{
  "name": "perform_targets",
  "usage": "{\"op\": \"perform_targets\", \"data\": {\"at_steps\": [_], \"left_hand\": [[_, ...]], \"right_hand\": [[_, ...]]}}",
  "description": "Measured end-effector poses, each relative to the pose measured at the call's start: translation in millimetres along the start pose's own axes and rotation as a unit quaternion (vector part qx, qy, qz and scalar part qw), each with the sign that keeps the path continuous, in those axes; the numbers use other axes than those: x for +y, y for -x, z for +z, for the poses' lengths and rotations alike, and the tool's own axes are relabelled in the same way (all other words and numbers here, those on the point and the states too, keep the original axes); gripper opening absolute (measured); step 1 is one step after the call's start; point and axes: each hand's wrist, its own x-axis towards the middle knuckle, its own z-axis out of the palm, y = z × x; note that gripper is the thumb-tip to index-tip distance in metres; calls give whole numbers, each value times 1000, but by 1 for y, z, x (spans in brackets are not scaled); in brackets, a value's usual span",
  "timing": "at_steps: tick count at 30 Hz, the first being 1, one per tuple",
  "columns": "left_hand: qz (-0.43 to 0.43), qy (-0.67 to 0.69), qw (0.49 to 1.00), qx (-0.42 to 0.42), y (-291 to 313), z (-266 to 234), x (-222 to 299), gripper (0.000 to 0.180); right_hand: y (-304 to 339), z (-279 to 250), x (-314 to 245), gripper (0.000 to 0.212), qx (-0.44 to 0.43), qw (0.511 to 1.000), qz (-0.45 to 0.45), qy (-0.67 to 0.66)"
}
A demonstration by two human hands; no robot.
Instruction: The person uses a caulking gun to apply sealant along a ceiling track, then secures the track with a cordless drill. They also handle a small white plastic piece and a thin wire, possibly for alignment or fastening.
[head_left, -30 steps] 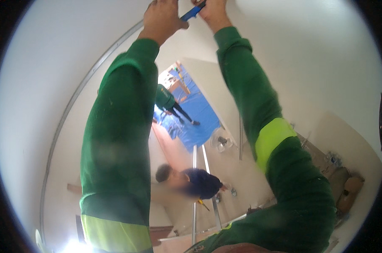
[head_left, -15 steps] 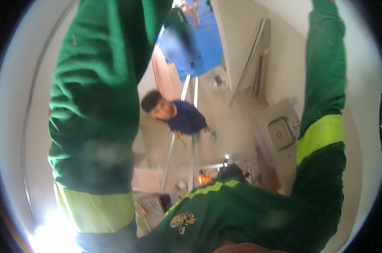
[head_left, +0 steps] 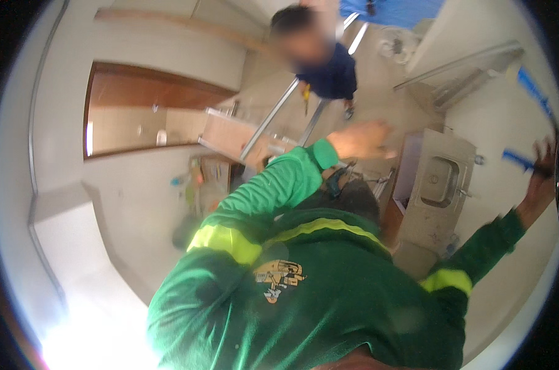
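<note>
My left hand (head_left: 363, 139) reaches out in front of my chest, its fingers stretched and smeared by motion. Nothing shows in it. Behind and below it stand the pale metal rails (head_left: 270, 117) of what looks like a ladder. On the far right my raised right hand (head_left: 543, 161) is close to the wall, some of its fingers pointing up. A short blue strip-like thing (head_left: 517, 159) with a dark end runs into this hand and appears gripped there; its kind is unclear. Farther up, a second blue strip (head_left: 534, 89) slants along the wall.
A person in a dark blue shirt (head_left: 332, 74) stands beyond the rails, with a yellow-handled tool (head_left: 306, 91) by one hand. To the right is a counter with a metal sink (head_left: 441, 180). A brown-framed opening (head_left: 159, 83) is at left. Blue sheeting (head_left: 393, 12) lies at the back.
My left arm has dropped from high on the left and now bends across my chest. Both hands have come into view, and the whole view has shifted.
</note>
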Motion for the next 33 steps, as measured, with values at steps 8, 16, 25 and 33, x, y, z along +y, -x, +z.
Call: {"op": "perform_targets", "data": {"at_steps": [8, 16, 25, 33], "left_hand": [[-527, 150, 814, -192, 329, 292, -233, 93], [-586, 554, 589, -55, 376, 364, -154, 92], [-563, 661, 495, 30, 394, 468, -86, 86], [-592, 657, 459, 89, 361, 519, -80, 90]], "right_hand": [[271, 85, 198, 36, 20, 849, 500, 168], [357, 95, 203, 58, -55, 697, 645, 310], [329, 97, 216, 38, -246, 638, 616, 390], [293, 131, 240, 30, -410, 466, 605, 499]]}}
